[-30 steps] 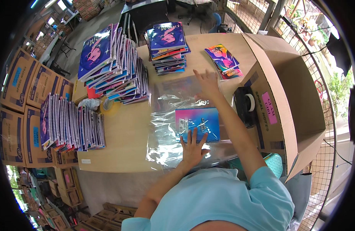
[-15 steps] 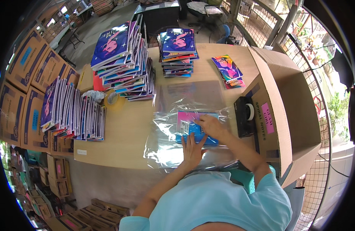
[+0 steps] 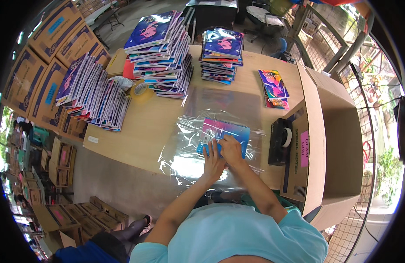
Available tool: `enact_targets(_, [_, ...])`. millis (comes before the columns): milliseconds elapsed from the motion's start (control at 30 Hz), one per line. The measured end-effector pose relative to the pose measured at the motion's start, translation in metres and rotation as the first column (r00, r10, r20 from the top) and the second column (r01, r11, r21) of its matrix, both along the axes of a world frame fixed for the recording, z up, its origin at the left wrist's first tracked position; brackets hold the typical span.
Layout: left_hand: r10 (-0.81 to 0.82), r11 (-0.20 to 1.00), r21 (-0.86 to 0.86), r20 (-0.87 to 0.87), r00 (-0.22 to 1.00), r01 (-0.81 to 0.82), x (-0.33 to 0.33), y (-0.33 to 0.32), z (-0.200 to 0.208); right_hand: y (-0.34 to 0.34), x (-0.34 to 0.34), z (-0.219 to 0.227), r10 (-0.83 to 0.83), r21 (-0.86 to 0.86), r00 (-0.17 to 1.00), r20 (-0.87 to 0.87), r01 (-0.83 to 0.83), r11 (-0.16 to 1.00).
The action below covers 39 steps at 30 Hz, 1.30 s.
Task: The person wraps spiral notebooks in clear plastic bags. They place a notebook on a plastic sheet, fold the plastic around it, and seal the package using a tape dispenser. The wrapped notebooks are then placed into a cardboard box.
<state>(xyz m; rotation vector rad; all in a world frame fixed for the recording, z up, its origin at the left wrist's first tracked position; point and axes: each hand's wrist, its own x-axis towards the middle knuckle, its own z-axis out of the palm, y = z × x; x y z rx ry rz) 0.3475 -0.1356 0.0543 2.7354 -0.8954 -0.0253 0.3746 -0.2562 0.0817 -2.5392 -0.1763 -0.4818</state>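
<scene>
A pink and blue notebook (image 3: 235,132) lies under or inside clear plastic film (image 3: 189,149) on the table; the glare hides which. My left hand (image 3: 214,163) rests on its lower left part, fingers stretched out and pointing away from me. Close beside it, my right hand (image 3: 232,150) presses on the lower middle of the notebook with curled fingers. Whatever may be between those fingertips is hidden.
Tall stacks of spiral notebooks (image 3: 156,57) stand at the back left, with a shorter stack (image 3: 222,57) beside them. A tape dispenser (image 3: 279,142) and open carton (image 3: 314,144) are at right. Two or so notebooks (image 3: 274,85) lie behind. A tape roll (image 3: 142,90) sits left.
My right hand has drawn back toward me, from the notebook's upper middle to beside my left hand. The view has shifted, and a person's legs now show at the lower left.
</scene>
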Motion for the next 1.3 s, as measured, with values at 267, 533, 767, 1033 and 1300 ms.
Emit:
enact_targets(267, [0.012,0.997,0.071,0.000,1.000,-0.012,0.007,-0.004,-0.008,0.004,-0.006,0.010,0.014,-0.018,1.000,0.013,-0.014,1.000])
enact_targets(533, [-0.052,0.999,0.007,0.023,0.998,0.052,0.015,0.005,-0.009,0.007,-0.001,-0.001,-0.051,-0.082,0.998,-0.029,0.048,0.995])
enact_targets(767, [-0.031,0.999,0.018,0.017,0.999,0.031,0.018,0.000,-0.019,0.013,-0.002,0.003,-0.064,-0.143,0.997,-0.050,0.056,0.988])
enact_targets(1033, [-0.043,0.997,-0.072,-0.078,0.996,0.038,0.019,0.000,-0.014,0.025,-0.003,0.000,-0.173,-0.156,0.976,-0.131,0.153,0.976])
enact_targets(1300, [-0.317,0.868,-0.441,-0.135,0.939,0.230,0.036,0.064,-0.005,0.027,-0.028,-0.005,-0.190,-0.220,0.974,-0.125,0.160,0.962])
